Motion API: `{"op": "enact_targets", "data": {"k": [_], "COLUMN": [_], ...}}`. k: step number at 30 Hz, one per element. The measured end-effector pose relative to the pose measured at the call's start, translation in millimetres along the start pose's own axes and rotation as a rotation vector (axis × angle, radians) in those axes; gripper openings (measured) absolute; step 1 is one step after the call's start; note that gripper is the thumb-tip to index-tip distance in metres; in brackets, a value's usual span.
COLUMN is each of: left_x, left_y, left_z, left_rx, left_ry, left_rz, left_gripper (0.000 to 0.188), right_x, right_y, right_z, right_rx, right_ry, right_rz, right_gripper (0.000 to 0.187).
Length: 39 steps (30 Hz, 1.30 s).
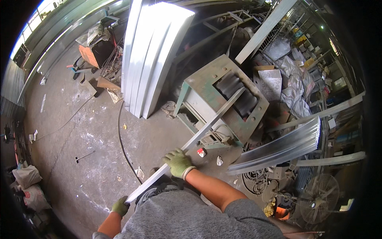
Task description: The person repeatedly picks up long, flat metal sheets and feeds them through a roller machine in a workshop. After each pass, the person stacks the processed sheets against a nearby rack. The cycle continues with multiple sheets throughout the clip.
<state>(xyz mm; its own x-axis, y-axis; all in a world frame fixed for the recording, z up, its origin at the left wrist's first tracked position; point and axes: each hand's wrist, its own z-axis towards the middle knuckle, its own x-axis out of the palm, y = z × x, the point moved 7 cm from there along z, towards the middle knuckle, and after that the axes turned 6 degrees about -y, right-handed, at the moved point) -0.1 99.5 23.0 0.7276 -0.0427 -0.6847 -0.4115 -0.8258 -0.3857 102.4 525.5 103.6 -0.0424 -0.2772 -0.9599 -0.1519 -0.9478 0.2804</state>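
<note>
A long silver metal bar (pixel 203 130) runs slantwise in front of me. Its far end lies over the dark rollers (pixel 230 88) set in the top of a worn green-grey machine (pixel 206 80). Close to the bar's near end, at my left side, my left hand (pixel 120 206) in a green glove is closed around it. My right hand (pixel 179 162), gloved the same way, grips the bar farther along, its fingers over the upper face. The undersides of both grips are hidden.
Tall bright metal profiles (pixel 153 59) stand left of the machine. More ribbed lengths (pixel 278 147) lie at right, near a caged fan (pixel 319 197). A dark cable (pixel 120 131) crosses the concrete floor (pixel 79 147). White sacks (pixel 293 85) and boxes crowd the far right.
</note>
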Motion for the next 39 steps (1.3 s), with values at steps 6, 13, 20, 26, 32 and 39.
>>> {"op": "enact_targets", "data": {"k": [6, 13, 20, 26, 32, 39], "left_x": [-19, -53, -58, -59, -46, -29], "left_y": [-155, -306, -377, -393, -331, -219], "left_z": [83, 131, 145, 156, 146, 125], "left_rx": [0.039, 0.084, 0.088, 0.162, 0.134, 0.141], "left_ry": [0.119, 0.044, 0.058, 0.015, 0.046, -0.014], "left_rz": [-0.116, -0.317, -0.167, -0.152, -0.243, -0.345], "left_gripper": [0.031, 0.049, 0.068, 0.064, 0.061, 0.067], "right_x": [-73, -144, -146, -150, -131, -81], "right_y": [-150, -303, -340, -362, -306, -213], "right_z": [-6, 19, 30, 33, 34, 38], "right_rx": [0.088, 0.219, 0.297, 0.352, 0.305, 0.335], "right_ry": [-0.194, -0.389, -0.527, -0.465, -0.502, -0.395], "right_rz": [-0.059, 0.249, -0.203, -0.274, -0.29, -0.26], "right_gripper": [0.05, 0.026, 0.044, 0.048, 0.048, 0.051]}}
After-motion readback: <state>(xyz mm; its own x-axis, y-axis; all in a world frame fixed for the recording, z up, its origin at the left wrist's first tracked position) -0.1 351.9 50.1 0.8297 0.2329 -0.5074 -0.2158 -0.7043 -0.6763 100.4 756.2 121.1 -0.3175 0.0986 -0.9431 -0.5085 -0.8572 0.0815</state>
